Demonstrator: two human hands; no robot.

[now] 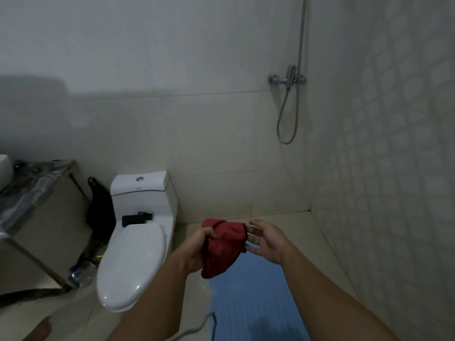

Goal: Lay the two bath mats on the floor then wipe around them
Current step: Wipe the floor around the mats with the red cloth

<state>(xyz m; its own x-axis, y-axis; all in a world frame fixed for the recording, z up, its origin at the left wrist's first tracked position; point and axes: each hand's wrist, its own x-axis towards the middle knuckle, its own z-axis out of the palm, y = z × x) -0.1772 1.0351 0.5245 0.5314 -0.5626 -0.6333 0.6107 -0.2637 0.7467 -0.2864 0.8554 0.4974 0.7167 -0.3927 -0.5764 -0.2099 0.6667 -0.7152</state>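
Observation:
A bunched red cloth (222, 244) hangs in front of me above the floor. My left hand (197, 249) grips its left side with curled fingers. My right hand (264, 239) is at its right edge, fingers spread, with the fingertips touching or pinching the cloth's dark-trimmed corner; which of the two I cannot tell. A blue bath mat (256, 299) with a ribbed surface lies flat on the tiled floor below my hands, partly hidden by my arms. A second mat is not visible.
A white toilet (133, 254) with its lid down stands to the left, a small black device (136, 219) on it. A black bag (99, 210) and a vanity counter (34, 185) sit further left. Shower fittings (288, 78) hang on the back wall. A grey cord (194, 328) trails on the floor.

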